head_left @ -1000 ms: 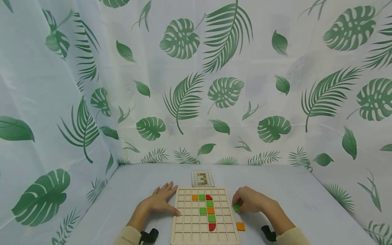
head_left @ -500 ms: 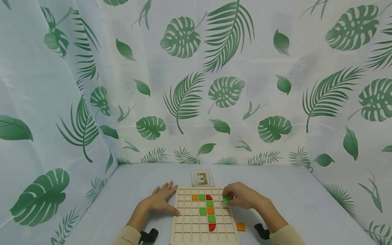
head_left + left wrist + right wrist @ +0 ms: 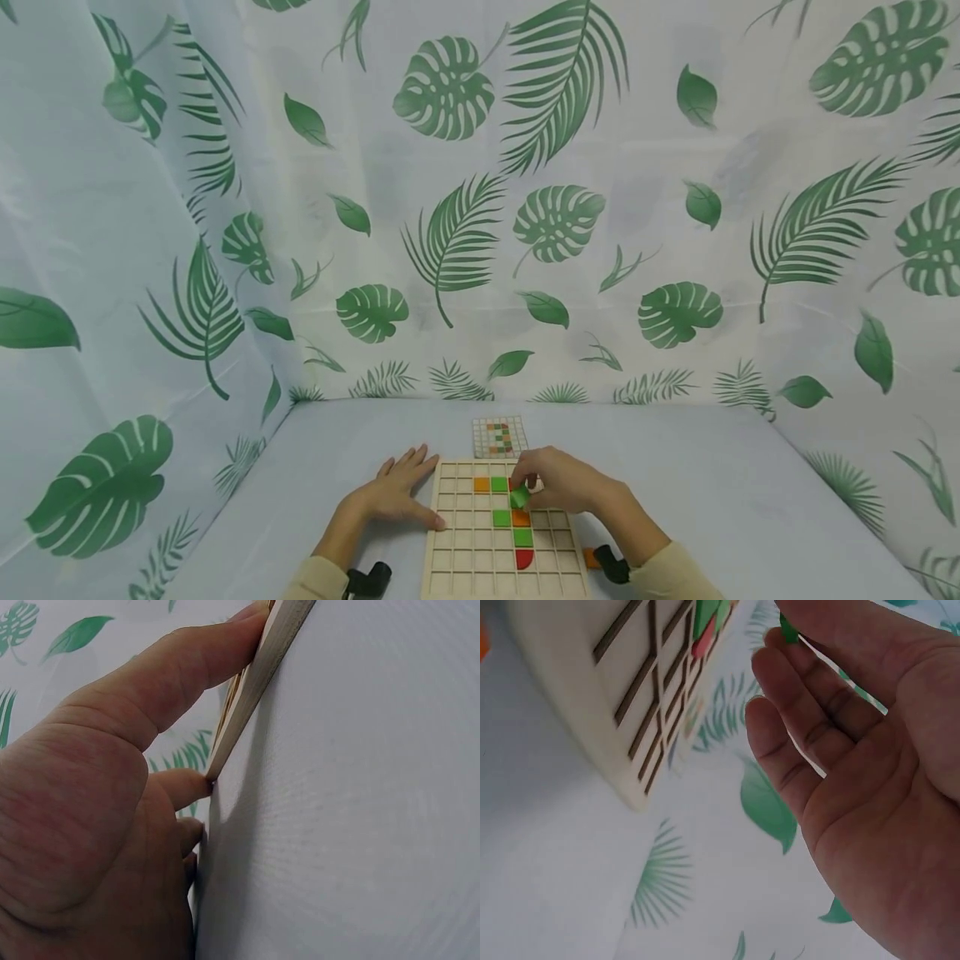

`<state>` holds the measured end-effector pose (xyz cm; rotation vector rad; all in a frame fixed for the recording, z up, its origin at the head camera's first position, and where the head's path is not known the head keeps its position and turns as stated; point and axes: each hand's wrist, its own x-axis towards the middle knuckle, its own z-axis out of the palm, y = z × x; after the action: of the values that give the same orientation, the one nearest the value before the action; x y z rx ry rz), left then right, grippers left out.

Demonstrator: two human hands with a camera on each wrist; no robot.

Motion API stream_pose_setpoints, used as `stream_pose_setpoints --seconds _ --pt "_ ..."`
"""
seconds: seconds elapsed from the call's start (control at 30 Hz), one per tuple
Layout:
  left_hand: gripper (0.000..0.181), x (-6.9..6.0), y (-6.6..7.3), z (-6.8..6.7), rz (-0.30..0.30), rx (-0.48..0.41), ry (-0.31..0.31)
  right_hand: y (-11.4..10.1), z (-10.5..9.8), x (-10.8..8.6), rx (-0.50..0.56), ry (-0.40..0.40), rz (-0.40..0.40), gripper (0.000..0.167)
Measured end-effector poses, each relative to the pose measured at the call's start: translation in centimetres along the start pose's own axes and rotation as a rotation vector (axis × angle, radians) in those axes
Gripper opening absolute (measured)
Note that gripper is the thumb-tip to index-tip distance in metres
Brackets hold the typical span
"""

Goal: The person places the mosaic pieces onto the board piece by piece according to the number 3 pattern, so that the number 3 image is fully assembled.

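My right hand [image 3: 567,483] pinches a green square tile [image 3: 788,630] between thumb and fingertips, above the wooden grid board [image 3: 455,539]. From the head view the held tile overlaps the column of placed pieces, so what lies right beneath is partly hidden. Beside the board's left edge, my left hand [image 3: 392,497] lies spread, its thumb on the wooden rim [image 3: 259,682] and a finger touching the edge farther along. Set in the grid are an orange tile [image 3: 482,485], several green tiles [image 3: 522,537] and a red rounded piece [image 3: 524,559]; another orange one sits mid-column.
Behind the board lies a small printed pattern card [image 3: 487,437] with a coloured grid. An orange tile [image 3: 591,558] rests on the table by the board's right edge, partly covered by the right wrist's black mount [image 3: 611,564]. A leaf-print curtain [image 3: 465,350] encloses the table.
My right hand has lifted the green tile from beside the board and carried it left over the placed pieces. My left hand stays at the board's edge. The head view has shifted slightly.
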<state>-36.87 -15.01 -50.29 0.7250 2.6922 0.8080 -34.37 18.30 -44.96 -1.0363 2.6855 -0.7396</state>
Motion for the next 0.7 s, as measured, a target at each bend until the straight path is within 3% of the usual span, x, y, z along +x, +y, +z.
stream_pose_setpoints --seconds 0.47,0.7 --pt "0.118 0.1 0.2 0.0 -0.027 0.01 -0.014 -2.4 1.9 0.6 0.064 -0.104 -0.052 0.021" --pt "0.119 0.2 0.2 0.0 -0.038 0.03 -0.015 -3.4 2.3 0.3 0.09 -0.174 -0.024 0.019"
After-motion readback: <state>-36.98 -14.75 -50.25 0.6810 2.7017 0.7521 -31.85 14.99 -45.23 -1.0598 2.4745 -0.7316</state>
